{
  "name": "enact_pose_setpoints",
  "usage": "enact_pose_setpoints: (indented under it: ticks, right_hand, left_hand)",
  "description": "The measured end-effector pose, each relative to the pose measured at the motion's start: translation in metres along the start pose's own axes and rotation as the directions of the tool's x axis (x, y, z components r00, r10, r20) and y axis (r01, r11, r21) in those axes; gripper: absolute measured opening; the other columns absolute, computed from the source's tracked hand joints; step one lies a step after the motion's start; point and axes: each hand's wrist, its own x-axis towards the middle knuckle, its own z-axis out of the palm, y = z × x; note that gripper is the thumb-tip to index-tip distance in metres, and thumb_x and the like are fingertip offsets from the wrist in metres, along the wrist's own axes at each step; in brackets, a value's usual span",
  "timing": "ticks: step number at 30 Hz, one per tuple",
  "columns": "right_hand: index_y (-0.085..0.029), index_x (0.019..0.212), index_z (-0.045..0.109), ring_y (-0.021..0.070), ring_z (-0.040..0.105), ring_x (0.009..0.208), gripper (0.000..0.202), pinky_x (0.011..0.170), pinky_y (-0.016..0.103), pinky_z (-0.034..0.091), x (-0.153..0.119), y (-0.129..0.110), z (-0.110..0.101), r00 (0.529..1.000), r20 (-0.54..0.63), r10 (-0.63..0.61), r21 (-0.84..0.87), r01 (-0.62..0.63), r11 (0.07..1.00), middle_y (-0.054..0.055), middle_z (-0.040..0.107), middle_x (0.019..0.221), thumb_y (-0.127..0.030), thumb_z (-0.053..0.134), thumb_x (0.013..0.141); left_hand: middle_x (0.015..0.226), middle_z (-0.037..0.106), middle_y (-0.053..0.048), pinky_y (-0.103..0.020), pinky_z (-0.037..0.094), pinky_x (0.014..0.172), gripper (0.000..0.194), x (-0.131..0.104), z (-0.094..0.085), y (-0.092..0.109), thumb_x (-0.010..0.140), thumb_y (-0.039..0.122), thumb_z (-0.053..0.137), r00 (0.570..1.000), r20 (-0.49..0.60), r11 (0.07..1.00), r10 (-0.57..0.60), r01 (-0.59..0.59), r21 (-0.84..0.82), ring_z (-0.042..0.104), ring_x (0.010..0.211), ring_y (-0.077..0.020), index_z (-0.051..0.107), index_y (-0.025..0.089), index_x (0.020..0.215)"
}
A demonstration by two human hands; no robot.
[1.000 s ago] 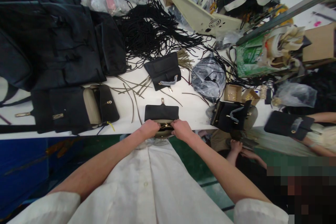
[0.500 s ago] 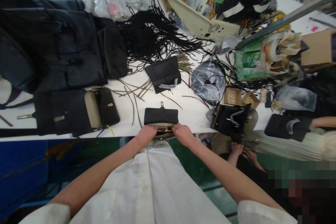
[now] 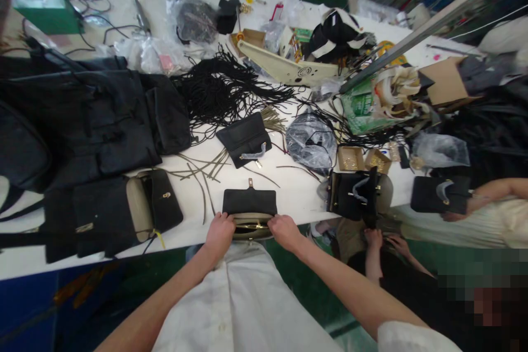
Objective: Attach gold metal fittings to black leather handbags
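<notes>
A small black handbag (image 3: 249, 201) with a beige inside lies at the table's front edge, against my body. Its black flap is laid back away from me, a metal clasp tab at the flap's far end. The bag's mouth is spread, and a gold-coloured zip or trim shows within. My left hand (image 3: 221, 231) is closed on the left end of the opening. At the right end, my right hand (image 3: 284, 231) grips the bag's edge with curled fingers. Beyond it rests another black bag (image 3: 244, 139) with a plastic-wrapped handle.
Stacked black bags (image 3: 99, 214) lie at the left. Black cords (image 3: 231, 85) are heaped behind, near a plastic-wrapped bundle (image 3: 310, 142). Small boxes of metal parts (image 3: 350, 159) and a standing black bag (image 3: 353, 193) are at the right. A co-worker's hand (image 3: 457, 214) touches a black bag (image 3: 439, 194).
The view has tilted up, showing more of the table's far side. My hands have moved slightly apart and the bag's mouth is wider. The co-worker's hand shows more at the bag's lower edge.
</notes>
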Motion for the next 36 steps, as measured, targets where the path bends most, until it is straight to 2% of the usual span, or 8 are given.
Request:
enact_pose_setpoints:
  ticks: [6, 12, 21, 25, 28, 31, 33, 36]
  right_hand:
    - [-0.015, 0.126, 0.073, 0.0249, 0.074, 0.112, 0.029, 0.099, 0.046, 0.064, 0.002, 0.0, 0.005, 0.996, -0.063, 0.069, 0.024, -0.067, 0.997, 0.01, 0.074, 0.127, -0.039, 0.072, 0.108]
    - [-0.015, 0.118, 0.074, 0.0229, 0.075, 0.106, 0.026, 0.097, 0.045, 0.064, 0.004, 0.012, 0.014, 0.992, -0.123, 0.018, 0.063, -0.01, 0.998, 0.007, 0.076, 0.117, -0.039, 0.071, 0.109]
    - [-0.012, 0.104, 0.078, 0.0244, 0.072, 0.093, 0.022, 0.086, 0.036, 0.05, -0.008, 0.021, 0.047, 0.967, -0.238, -0.091, 0.123, 0.123, 0.985, 0.015, 0.08, 0.101, -0.011, 0.055, 0.104]
    - [-0.015, 0.105, 0.079, 0.028, 0.073, 0.098, 0.027, 0.088, 0.037, 0.05, -0.013, 0.02, 0.047, 0.959, -0.28, -0.027, 0.193, 0.084, 0.978, 0.016, 0.081, 0.103, -0.016, 0.051, 0.106]
    - [-0.021, 0.118, 0.079, 0.0317, 0.073, 0.109, 0.028, 0.097, 0.041, 0.053, -0.022, 0.018, 0.04, 0.945, -0.324, 0.039, 0.261, 0.05, 0.964, 0.014, 0.081, 0.116, -0.034, 0.057, 0.108]
    - [-0.029, 0.151, 0.067, 0.0389, 0.066, 0.132, 0.066, 0.117, 0.051, 0.046, -0.033, 0.021, 0.035, 0.937, -0.345, 0.045, 0.319, 0.072, 0.945, 0.014, 0.072, 0.147, -0.052, 0.08, 0.09]
    - [-0.031, 0.156, 0.063, 0.042, 0.061, 0.14, 0.09, 0.125, 0.054, 0.039, -0.035, 0.024, 0.036, 0.941, -0.328, 0.082, 0.417, 0.067, 0.907, 0.014, 0.066, 0.155, -0.046, 0.092, 0.073]
    - [-0.031, 0.14, 0.073, 0.0393, 0.064, 0.135, 0.068, 0.117, 0.049, 0.045, -0.027, 0.024, 0.035, 0.926, -0.313, 0.211, 0.555, -0.001, 0.832, 0.013, 0.069, 0.147, -0.033, 0.088, 0.073]
  left_hand:
    - [0.123, 0.075, -0.01, -0.053, 0.059, 0.109, 0.026, 0.012, 0.002, -0.006, 0.104, 0.038, 0.074, 0.999, 0.015, 0.999, -0.047, 0.047, -0.003, 0.072, 0.119, -0.0274, 0.074, 0.014, 0.115]
    - [0.126, 0.076, -0.009, -0.048, 0.064, 0.101, 0.026, 0.015, 0.007, -0.02, 0.105, 0.034, 0.074, 0.997, 0.072, 0.999, 0.036, -0.034, -0.034, 0.075, 0.113, -0.0249, 0.073, 0.015, 0.123]
    - [0.129, 0.075, -0.011, -0.047, 0.064, 0.098, 0.02, 0.008, 0.024, 0.006, 0.107, 0.019, 0.067, 0.997, 0.057, 0.998, 0.049, -0.047, -0.033, 0.076, 0.107, -0.0245, 0.072, 0.014, 0.126]
    - [0.13, 0.074, -0.011, -0.047, 0.065, 0.097, 0.028, 0.021, 0.022, 0.0, 0.106, 0.027, 0.071, 1.0, 0.017, 0.996, -0.023, 0.024, -0.081, 0.076, 0.106, -0.0244, 0.07, 0.016, 0.131]
    - [0.125, 0.077, -0.009, -0.048, 0.063, 0.101, 0.025, 0.03, 0.014, -0.013, 0.105, 0.033, 0.073, 1.0, 0.002, 0.991, -0.004, 0.004, -0.136, 0.076, 0.108, -0.0246, 0.073, 0.016, 0.123]
    - [0.124, 0.08, -0.011, -0.045, 0.062, 0.104, 0.017, 0.029, 0.001, -0.026, 0.104, 0.033, 0.071, 0.999, -0.029, 0.98, 0.033, -0.038, -0.193, 0.077, 0.111, -0.0273, 0.078, 0.018, 0.109]
    - [0.137, 0.078, -0.012, -0.043, 0.061, 0.109, 0.02, 0.022, -0.004, -0.032, 0.104, 0.029, 0.065, 0.996, -0.081, 0.973, 0.042, -0.059, -0.224, 0.076, 0.122, -0.0296, 0.079, 0.023, 0.117]
    - [0.165, 0.061, -0.011, -0.043, 0.056, 0.12, 0.05, 0.008, 0.004, -0.038, 0.106, 0.02, 0.046, 0.984, -0.177, 0.96, 0.025, -0.073, -0.27, 0.066, 0.144, -0.0295, 0.064, 0.03, 0.152]
